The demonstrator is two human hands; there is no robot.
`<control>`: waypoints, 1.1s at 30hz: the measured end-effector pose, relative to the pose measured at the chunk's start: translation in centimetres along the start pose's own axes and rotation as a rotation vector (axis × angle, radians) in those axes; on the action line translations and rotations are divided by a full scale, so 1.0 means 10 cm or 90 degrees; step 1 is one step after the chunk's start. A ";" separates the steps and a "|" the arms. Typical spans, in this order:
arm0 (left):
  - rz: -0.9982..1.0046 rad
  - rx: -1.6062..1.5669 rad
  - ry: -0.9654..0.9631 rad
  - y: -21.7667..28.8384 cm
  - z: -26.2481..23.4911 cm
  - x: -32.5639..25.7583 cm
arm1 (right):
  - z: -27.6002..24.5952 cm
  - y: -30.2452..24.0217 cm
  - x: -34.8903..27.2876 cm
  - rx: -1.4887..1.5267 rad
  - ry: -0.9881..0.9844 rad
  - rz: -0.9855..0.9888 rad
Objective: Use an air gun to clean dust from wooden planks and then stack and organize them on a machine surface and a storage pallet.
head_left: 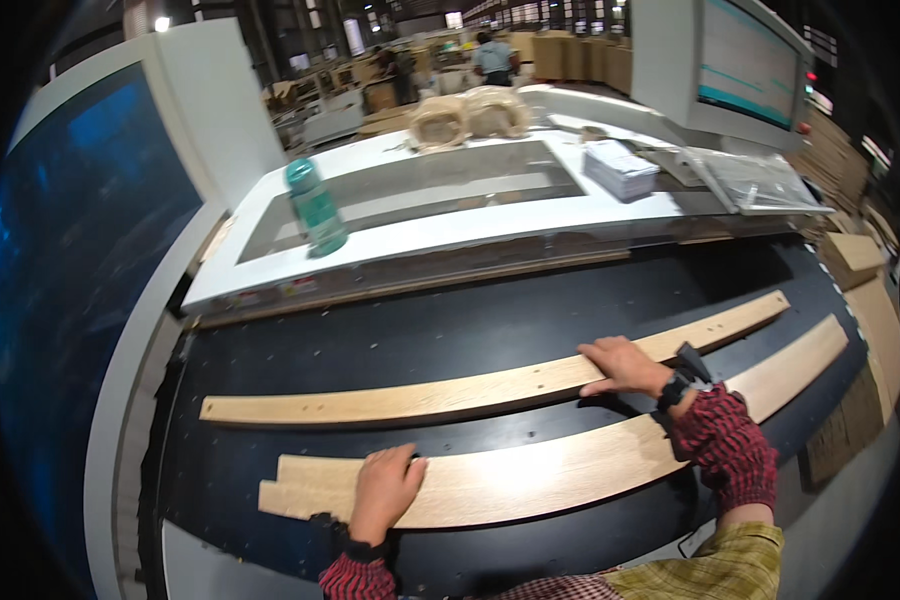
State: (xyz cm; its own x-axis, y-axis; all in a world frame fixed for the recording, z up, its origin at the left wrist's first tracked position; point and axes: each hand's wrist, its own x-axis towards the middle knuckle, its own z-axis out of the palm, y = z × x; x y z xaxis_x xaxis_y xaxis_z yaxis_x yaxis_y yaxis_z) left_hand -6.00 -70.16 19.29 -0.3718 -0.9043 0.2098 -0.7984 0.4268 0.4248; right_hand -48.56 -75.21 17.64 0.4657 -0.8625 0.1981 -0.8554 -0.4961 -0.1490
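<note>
My right hand (pixel 630 367) straddled the narrow strip (pixel 450 392), which ran left-right; grip unconfirmed. My left hand (pixel 383 490) rested unclenched on the wide board (pixel 530 477).

Wooden boards (pixel 540 470) on black table (pixel 370 350)

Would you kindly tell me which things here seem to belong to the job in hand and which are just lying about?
Seemingly part of the job:
- narrow wooden strip, right hand on it
- wider wooden board, left hand on it
- black work surface beneath both

Apparently lying about:
- green bottle
- white stack
- brown bundles
</note>
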 end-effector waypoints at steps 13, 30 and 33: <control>-0.003 -0.030 0.009 0.07 -0.01 0.02 | -0.03 0.00 -0.05 0.106 0.008 0.101; -0.017 -0.027 0.002 0.06 -0.02 0.04 | -0.08 0.14 0.78 -0.066 0.067 -0.032; -0.012 -0.026 -0.006 0.14 -0.02 0.08 | 0.38 0.33 0.99 -0.042 0.114 -0.003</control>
State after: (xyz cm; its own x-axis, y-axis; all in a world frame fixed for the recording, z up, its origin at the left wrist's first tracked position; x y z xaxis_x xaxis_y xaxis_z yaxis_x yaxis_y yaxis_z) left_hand -7.35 -70.31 20.25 -0.3607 -0.9125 0.1931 -0.7858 0.4088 0.4641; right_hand -45.95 -85.79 15.46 0.4265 -0.8261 0.3684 -0.8693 -0.4868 -0.0851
